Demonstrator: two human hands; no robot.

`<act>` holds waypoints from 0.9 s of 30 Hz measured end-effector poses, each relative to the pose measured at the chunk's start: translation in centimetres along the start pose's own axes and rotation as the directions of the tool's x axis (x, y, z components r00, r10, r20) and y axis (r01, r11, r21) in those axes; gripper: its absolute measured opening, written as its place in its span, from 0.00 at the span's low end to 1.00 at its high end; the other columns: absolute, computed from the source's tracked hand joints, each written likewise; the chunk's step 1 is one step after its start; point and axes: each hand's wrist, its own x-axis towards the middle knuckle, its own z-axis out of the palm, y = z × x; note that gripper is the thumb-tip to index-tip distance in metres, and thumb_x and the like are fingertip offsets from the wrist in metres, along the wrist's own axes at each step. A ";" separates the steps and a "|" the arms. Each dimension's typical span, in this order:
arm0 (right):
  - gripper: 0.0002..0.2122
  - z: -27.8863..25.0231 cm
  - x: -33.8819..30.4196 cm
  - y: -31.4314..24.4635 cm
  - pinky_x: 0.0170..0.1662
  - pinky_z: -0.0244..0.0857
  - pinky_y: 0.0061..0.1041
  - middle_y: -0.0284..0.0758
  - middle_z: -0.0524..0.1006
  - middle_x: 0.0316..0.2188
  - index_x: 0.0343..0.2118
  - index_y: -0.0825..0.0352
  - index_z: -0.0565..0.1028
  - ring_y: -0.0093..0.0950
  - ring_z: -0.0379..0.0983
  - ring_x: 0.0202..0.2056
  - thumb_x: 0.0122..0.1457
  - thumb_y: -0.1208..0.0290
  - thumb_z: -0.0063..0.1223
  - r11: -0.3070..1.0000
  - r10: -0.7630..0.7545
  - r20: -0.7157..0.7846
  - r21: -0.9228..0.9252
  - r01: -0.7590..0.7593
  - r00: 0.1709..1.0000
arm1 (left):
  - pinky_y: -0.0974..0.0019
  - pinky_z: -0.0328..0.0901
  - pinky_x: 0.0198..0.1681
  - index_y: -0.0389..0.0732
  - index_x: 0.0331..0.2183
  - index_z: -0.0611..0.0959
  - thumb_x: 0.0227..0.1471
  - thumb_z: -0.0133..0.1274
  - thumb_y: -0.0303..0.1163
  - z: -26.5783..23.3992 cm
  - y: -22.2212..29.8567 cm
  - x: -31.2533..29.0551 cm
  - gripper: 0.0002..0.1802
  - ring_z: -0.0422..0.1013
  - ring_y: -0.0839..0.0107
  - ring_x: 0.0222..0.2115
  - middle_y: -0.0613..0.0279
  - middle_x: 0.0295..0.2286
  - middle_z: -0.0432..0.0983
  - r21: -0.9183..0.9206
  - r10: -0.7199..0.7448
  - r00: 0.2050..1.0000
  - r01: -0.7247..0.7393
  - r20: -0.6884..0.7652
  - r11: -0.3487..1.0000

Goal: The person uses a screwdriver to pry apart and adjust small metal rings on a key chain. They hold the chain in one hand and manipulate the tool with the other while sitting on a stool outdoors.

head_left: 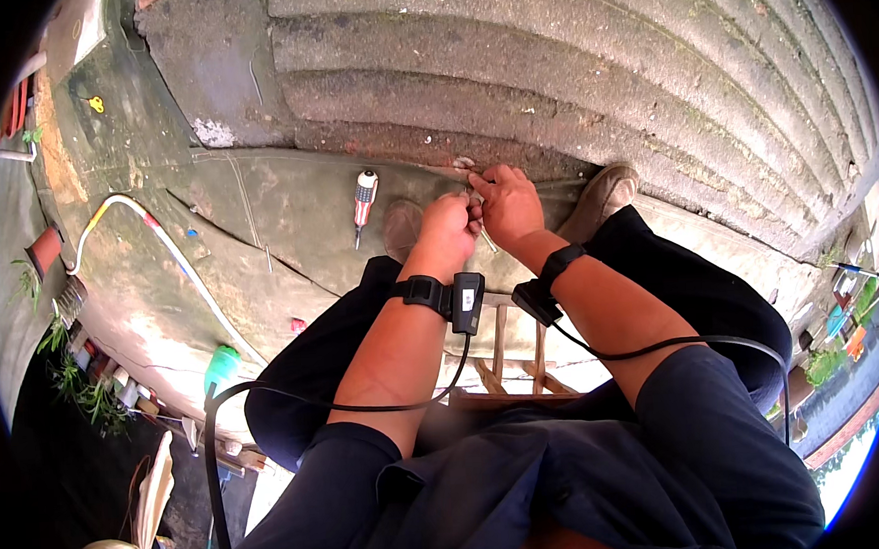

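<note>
My left hand (445, 232) and my right hand (511, 206) meet in front of me, low over the ground between my shoes. The fingers of both are closed in a pinch around something small, mostly hidden by the fingertips. A thin pale strip (488, 239) pokes out below them, and I cannot make out what it belongs to. To the left of my left hand, a screwdriver (364, 199) with a red, white and black handle lies on the ground, its shaft toward me. Neither hand touches it.
Ridged grey sheeting (548, 70) spans the far side. At left lie a pale curved hose (159, 230), a dark thin strip (229, 234) and a small yellow thing (96, 104). A green object (223, 367) is near my left knee. Wooden bars (500, 336) show between my legs. Black cables (397, 407) run from my wrist straps.
</note>
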 end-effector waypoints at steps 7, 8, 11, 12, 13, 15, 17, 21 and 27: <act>0.15 -0.3 1.5 0.8 0.47 0.66 0.34 0.33 0.76 0.40 0.43 0.56 0.80 0.36 0.71 0.44 0.51 0.69 0.54 0.999 0.045 0.043 0.015 -0.045 0.998 | 0.73 0.56 0.20 0.40 0.34 0.74 0.62 0.43 0.30 1.0 0.7 -0.9 0.06 0.64 0.75 0.21 0.65 0.24 0.69 0.039 0.007 1.000 -0.006 -0.016 0.999; 0.15 -0.6 1.9 0.7 0.48 0.66 0.34 0.33 0.77 0.40 0.43 0.56 0.80 0.36 0.72 0.44 0.51 0.69 0.54 0.998 0.055 0.054 0.024 -0.056 0.997 | 0.73 0.56 0.20 0.40 0.35 0.74 0.63 0.42 0.30 0.9 1.0 -0.9 0.07 0.64 0.76 0.22 0.66 0.24 0.69 0.042 0.000 1.000 0.000 0.005 0.999; 0.14 -1.2 2.9 0.3 0.49 0.66 0.34 0.34 0.77 0.42 0.43 0.56 0.80 0.36 0.72 0.46 0.52 0.68 0.55 0.994 0.110 0.130 -0.021 -0.108 0.985 | 0.74 0.56 0.20 0.41 0.35 0.75 0.63 0.42 0.30 0.9 1.3 -1.1 0.07 0.64 0.77 0.21 0.68 0.24 0.69 0.074 0.010 1.000 -0.012 0.027 0.997; 0.13 -1.1 3.1 0.5 0.49 0.66 0.34 0.34 0.77 0.41 0.42 0.56 0.80 0.36 0.72 0.45 0.52 0.67 0.55 0.991 0.130 0.157 -0.049 -0.124 0.979 | 0.74 0.56 0.20 0.41 0.35 0.75 0.63 0.42 0.31 1.0 1.4 -1.2 0.07 0.63 0.77 0.21 0.68 0.24 0.69 0.088 0.018 0.999 -0.020 0.029 0.996; 0.12 -0.9 3.2 0.8 0.49 0.67 0.34 0.35 0.77 0.41 0.42 0.56 0.80 0.36 0.73 0.45 0.53 0.66 0.55 0.987 0.151 0.184 -0.077 -0.138 0.971 | 0.74 0.55 0.20 0.41 0.35 0.75 0.63 0.42 0.31 1.2 1.4 -1.4 0.07 0.64 0.77 0.21 0.68 0.24 0.69 0.091 0.015 1.000 -0.017 0.024 0.996; 0.11 -0.8 3.7 0.8 0.48 0.67 0.34 0.35 0.78 0.41 0.41 0.57 0.79 0.36 0.73 0.44 0.54 0.65 0.55 0.981 0.181 0.195 -0.104 -0.163 0.964 | 0.75 0.55 0.20 0.40 0.35 0.75 0.62 0.42 0.31 1.3 1.4 -1.4 0.08 0.64 0.77 0.21 0.68 0.23 0.69 0.093 0.012 1.000 -0.013 0.013 0.996; 0.11 -0.9 4.1 0.8 0.47 0.68 0.34 0.36 0.78 0.40 0.40 0.57 0.80 0.37 0.74 0.43 0.54 0.64 0.55 0.976 0.205 0.163 -0.102 -0.190 0.965 | 0.75 0.55 0.20 0.40 0.34 0.75 0.62 0.43 0.31 1.2 1.5 -1.4 0.08 0.64 0.77 0.21 0.67 0.23 0.69 0.083 0.005 1.000 -0.005 0.000 0.997; 0.10 -1.4 5.1 0.6 0.44 0.70 0.34 0.36 0.78 0.39 0.39 0.56 0.80 0.37 0.75 0.42 0.55 0.63 0.55 0.964 0.247 0.156 -0.143 -0.226 0.956 | 0.75 0.55 0.20 0.40 0.33 0.76 0.62 0.43 0.31 1.2 1.7 -0.9 0.08 0.63 0.77 0.21 0.67 0.23 0.69 0.084 0.026 1.000 -0.026 0.005 0.996; 0.10 -1.2 5.2 0.9 0.45 0.70 0.34 0.35 0.78 0.40 0.39 0.55 0.80 0.36 0.75 0.43 0.55 0.63 0.55 0.956 0.277 0.168 -0.142 -0.255 0.946 | 0.73 0.54 0.18 0.39 0.32 0.75 0.61 0.44 0.29 1.5 1.7 -0.4 0.07 0.63 0.75 0.20 0.65 0.21 0.69 0.067 0.021 1.000 -0.020 -0.021 0.998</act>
